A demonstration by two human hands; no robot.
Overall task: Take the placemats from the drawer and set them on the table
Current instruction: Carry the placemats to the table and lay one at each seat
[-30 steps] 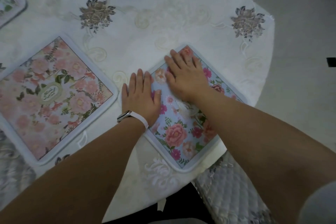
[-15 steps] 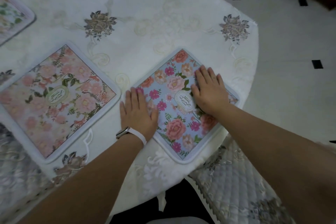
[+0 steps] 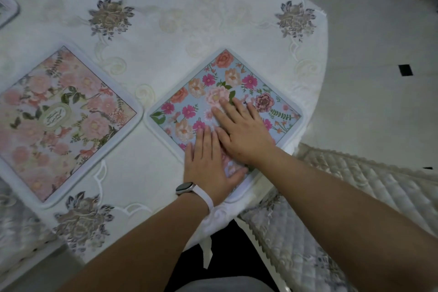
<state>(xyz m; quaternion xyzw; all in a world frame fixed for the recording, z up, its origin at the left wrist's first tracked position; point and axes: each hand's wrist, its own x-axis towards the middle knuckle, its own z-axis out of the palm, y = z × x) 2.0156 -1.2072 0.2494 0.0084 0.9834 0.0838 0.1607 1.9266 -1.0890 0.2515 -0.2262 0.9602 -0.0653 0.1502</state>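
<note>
A blue floral placemat [image 3: 208,83] lies flat near the right edge of the white embroidered tablecloth [image 3: 166,7]. Both palms rest flat on it. My left hand [image 3: 208,163], with a white watch on the wrist, covers its near corner. My right hand [image 3: 241,130] presses on its middle, fingers spread, touching the left hand. A pink floral placemat [image 3: 59,121] lies flat to the left. The corner of a third placemat [image 3: 7,9] shows at the far left edge.
Quilted chair cushions sit at the bottom right [image 3: 331,197] and bottom left [image 3: 19,227], tucked under the table's rim. Pale tiled floor with small black squares [image 3: 379,54] lies beyond the table on the right.
My left hand slid right onto the blue placemat's near corner. My right hand moved left from the mat's right side to its middle, so both hands now touch.
</note>
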